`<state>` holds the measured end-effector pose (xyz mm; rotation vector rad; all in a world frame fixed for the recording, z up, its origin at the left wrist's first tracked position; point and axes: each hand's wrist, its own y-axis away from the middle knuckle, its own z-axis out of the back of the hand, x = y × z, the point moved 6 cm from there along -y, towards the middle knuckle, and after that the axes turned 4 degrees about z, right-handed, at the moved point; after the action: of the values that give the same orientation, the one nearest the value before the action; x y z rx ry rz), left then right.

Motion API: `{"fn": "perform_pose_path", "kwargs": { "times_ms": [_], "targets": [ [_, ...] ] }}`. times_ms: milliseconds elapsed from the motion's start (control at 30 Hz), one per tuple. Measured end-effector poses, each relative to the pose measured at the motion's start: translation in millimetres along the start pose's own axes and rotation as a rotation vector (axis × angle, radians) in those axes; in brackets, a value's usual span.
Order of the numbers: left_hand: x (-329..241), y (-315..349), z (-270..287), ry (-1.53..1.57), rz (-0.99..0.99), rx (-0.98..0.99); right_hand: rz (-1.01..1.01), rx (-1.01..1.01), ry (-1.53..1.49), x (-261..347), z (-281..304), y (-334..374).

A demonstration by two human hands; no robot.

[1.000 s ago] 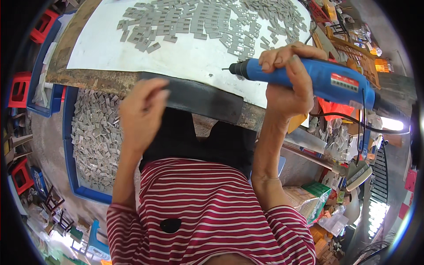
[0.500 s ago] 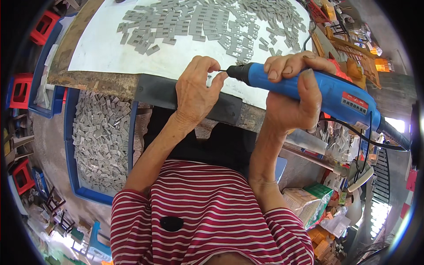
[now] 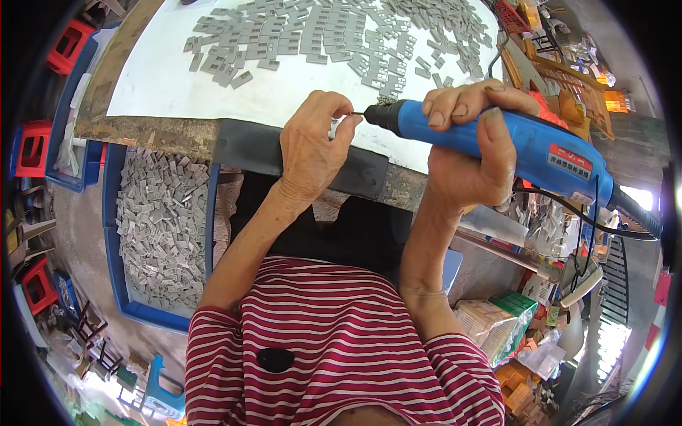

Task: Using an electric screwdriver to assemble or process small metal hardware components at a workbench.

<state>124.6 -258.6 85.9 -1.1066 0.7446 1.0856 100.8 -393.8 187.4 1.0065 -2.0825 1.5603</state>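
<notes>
In my right hand is a blue electric screwdriver with a black nose, held level and aimed left. Its thin bit reaches the bent fingertips of my left hand. Thumb and forefinger there close around the tip; anything tiny between them is too small to make out. Both hands hover over the near edge of a white sheet on the worktable. Farther back on the sheet lie many small grey rectangular pieces, some in rows, others heaped at the right.
A black pad covers the table's near edge. Below left stands a blue bin full of grey pieces. Red stools are at the far left. Cardboard boxes sit at the lower right. A black cable hangs beside the screwdriver.
Both hands and the screwdriver keep nearly the same pose. The table and its pieces appear shifted very slightly in the view.
</notes>
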Motion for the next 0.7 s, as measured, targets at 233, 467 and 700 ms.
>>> {"fn": "perform_pose_path", "kwargs": {
  "times_ms": [233, 467, 700],
  "targets": [
    [1.5, 0.5, -0.2, 0.003, 0.046, 0.028, -0.035, -0.035, 0.034, -1.8, -0.7, 1.5],
    [2.5, 1.6, -0.2, 0.038, 0.016, 0.014, -0.016, -0.166, -0.045, -4.9, -2.0, 1.7],
    [3.9, 2.1, -0.5, 0.018, 0.019, 0.025, -0.031, -0.164, -0.009, -5.3, -1.8, 2.2]
  ]
}}
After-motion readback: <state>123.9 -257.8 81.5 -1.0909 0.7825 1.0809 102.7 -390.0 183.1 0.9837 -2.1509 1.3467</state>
